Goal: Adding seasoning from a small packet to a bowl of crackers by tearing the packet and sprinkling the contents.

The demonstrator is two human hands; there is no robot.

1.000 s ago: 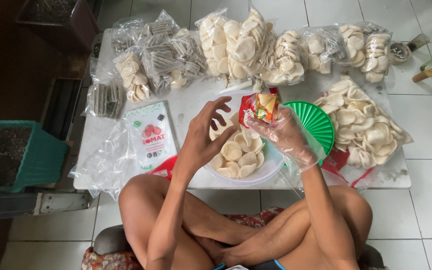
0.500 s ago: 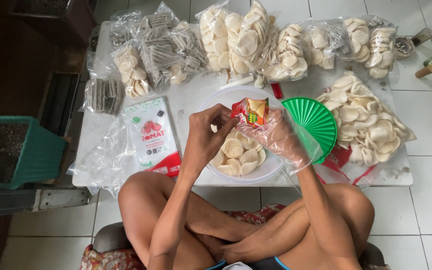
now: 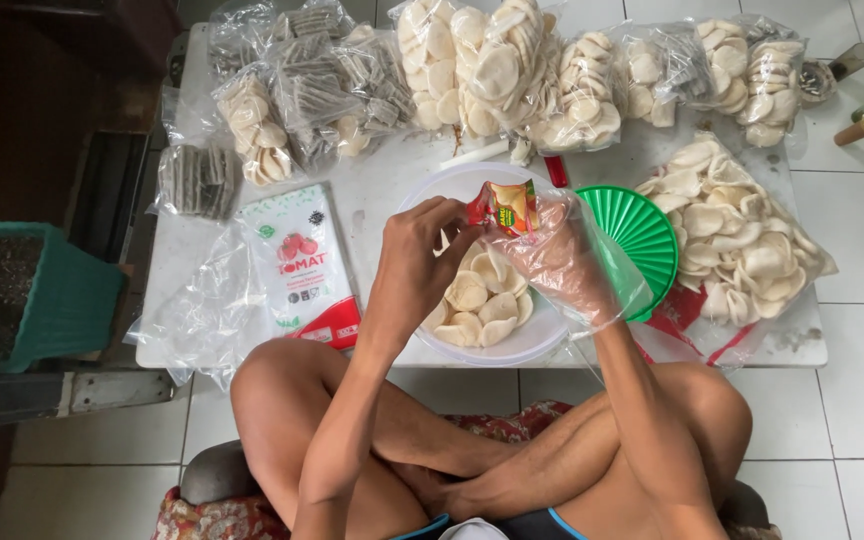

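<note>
Small red-and-yellow foil sachet (image 3: 504, 207) held above white round plastic bowl (image 3: 527, 345) of pale round crackers (image 3: 482, 298). Sachet long axis runs roughly left-right across view, slightly tilted; which end is open cannot be told. Left hand (image 3: 417, 262) bare, fingertips pinching sachet's left end. Right hand (image 3: 564, 262) inside clear plastic glove, fingers curled, pinching sachet's right end. Green ribbed plastic lid (image 3: 642, 235) just right of bowl. White sauce pouch with tomato picture (image 3: 297, 265) lies left of bowl on white table (image 3: 382, 195).
</note>
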